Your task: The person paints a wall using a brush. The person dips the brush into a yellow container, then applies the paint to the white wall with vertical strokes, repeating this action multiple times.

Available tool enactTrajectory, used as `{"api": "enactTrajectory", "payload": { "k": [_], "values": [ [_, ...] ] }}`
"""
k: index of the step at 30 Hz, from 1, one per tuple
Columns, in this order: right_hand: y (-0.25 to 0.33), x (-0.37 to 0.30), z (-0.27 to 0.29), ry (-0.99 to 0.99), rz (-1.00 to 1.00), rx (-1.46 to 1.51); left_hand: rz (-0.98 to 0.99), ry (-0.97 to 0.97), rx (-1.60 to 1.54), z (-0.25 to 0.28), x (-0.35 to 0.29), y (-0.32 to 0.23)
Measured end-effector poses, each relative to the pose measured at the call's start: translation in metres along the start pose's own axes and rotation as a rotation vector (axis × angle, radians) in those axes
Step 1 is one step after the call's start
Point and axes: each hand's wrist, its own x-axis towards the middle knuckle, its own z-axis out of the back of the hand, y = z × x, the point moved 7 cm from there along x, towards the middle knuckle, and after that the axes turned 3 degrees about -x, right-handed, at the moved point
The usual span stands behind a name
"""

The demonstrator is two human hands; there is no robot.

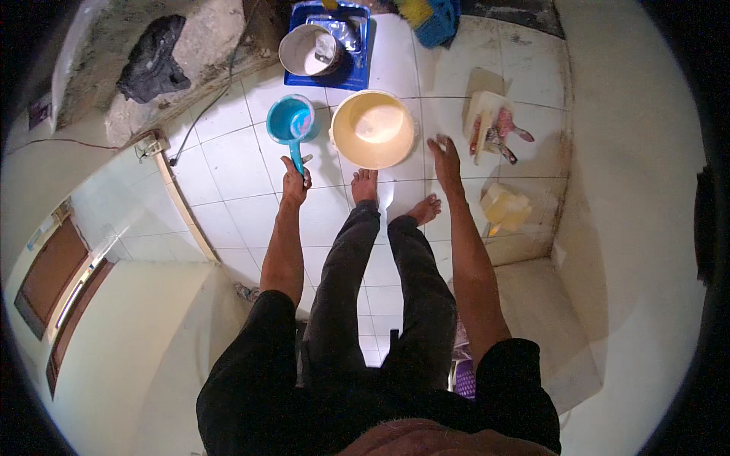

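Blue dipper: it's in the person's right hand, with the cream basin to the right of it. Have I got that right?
Not quite: the head view shows the blue dipper in the left hand. The cream basin is indeed to the right of it.

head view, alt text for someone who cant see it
A person's left hand grips a blue dipper by its handle, and the open right hand is beside a cream basin on white floor tiles. Beyond, a bucket sits on a blue tray; paintbrushes lie to the right.
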Motion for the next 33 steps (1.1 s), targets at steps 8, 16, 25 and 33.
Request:
{"api": "enactTrajectory", "payload": {
  "k": [8,16,25,33],
  "values": [
    [0.057,0.038,-0.065,0.182,-0.017,0.503,-0.175,-0.076,0.226,0.049,0.098,-0.009],
    [0.059,0.031,-0.066,0.207,0.025,0.441,-0.279,-0.303,0.484,0.053,0.109,-0.029],
    [0.049,0.011,-0.073,0.179,-0.037,0.501,-0.847,-0.785,0.689,0.034,0.034,-0.05],
    [0.027,-0.013,-0.105,0.215,-0.118,0.614,-0.157,-0.027,-0.161,-0.026,0.014,0.047]
  ]
}}
